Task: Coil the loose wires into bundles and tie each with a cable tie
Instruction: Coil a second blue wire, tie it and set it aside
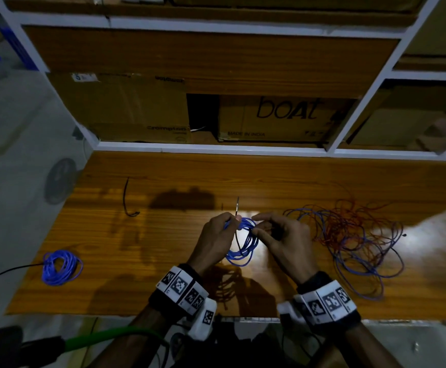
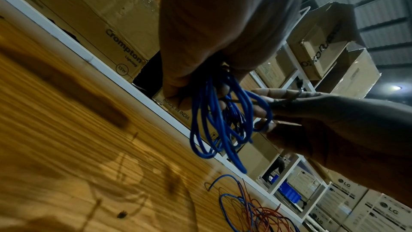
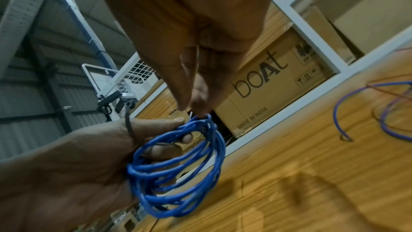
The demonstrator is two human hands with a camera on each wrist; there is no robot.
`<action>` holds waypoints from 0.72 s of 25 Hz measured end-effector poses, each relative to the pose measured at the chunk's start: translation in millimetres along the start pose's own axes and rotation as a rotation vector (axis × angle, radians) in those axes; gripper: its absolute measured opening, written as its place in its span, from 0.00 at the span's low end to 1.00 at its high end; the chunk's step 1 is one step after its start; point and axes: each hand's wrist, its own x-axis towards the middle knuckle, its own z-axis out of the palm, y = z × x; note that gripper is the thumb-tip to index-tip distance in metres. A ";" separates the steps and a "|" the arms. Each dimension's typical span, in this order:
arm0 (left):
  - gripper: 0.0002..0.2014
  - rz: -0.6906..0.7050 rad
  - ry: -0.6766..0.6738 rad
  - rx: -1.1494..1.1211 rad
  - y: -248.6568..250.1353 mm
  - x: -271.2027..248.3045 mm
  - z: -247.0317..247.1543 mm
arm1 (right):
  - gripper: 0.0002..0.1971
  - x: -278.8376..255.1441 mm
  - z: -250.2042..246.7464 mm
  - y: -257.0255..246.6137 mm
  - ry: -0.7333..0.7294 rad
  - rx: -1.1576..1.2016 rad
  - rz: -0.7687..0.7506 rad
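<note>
A coil of blue wire (image 1: 243, 248) hangs above the wooden table (image 1: 163, 274) between both hands. My left hand (image 1: 231, 221) grips the coil's left side together with a black cable tie (image 1: 238, 205), whose end sticks up past the thumb. The tie's head (image 3: 130, 103) shows above the left thumb in the right wrist view. My right hand (image 1: 257, 224) pinches the coil's top edge (image 3: 200, 119) with its fingertips. In the left wrist view the coil (image 2: 214, 126) dangles from the left fingers and a thin black strand crosses the right fingers (image 2: 267, 93).
A tied blue bundle (image 1: 61, 266) with a black tie tail lies at the table's left. A spare black tie (image 1: 126, 200) lies further back. A tangle of loose blue and red wires (image 1: 349, 240) spreads on the right. Cardboard boxes (image 1: 283, 118) fill the shelf behind.
</note>
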 end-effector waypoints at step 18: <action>0.13 0.081 0.041 0.082 -2.2 -1.3 6.5 | 0.04 1.9 1.2 6.3 0.051 0.198 0.043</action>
